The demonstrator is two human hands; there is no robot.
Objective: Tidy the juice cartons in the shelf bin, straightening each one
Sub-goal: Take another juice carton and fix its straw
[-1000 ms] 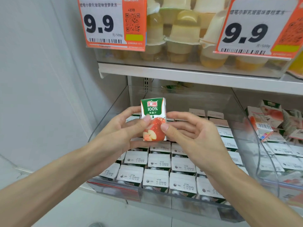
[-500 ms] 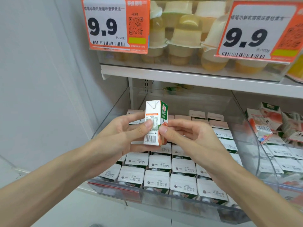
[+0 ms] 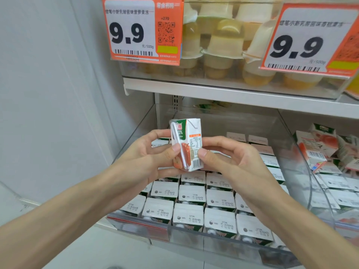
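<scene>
Head view: both hands pinch one upright juice carton (image 3: 186, 145).
Left hand (image 3: 147, 154) and right hand (image 3: 229, 162) hold it above the clear bin (image 3: 303, 171) of packed cartons (image 3: 192, 200).

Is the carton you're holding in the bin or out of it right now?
Out. Left hand and right hand pinch the carton upright above the packed rows in the bin.

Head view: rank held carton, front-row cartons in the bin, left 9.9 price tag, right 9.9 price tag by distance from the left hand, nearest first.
1. Held carton: in the left hand's grip, shared with the right hand.
2. Front-row cartons: below the hands, in the bin.
3. Left 9.9 price tag: on the upper shelf, above.
4. Right 9.9 price tag: upper shelf, far right.
</scene>
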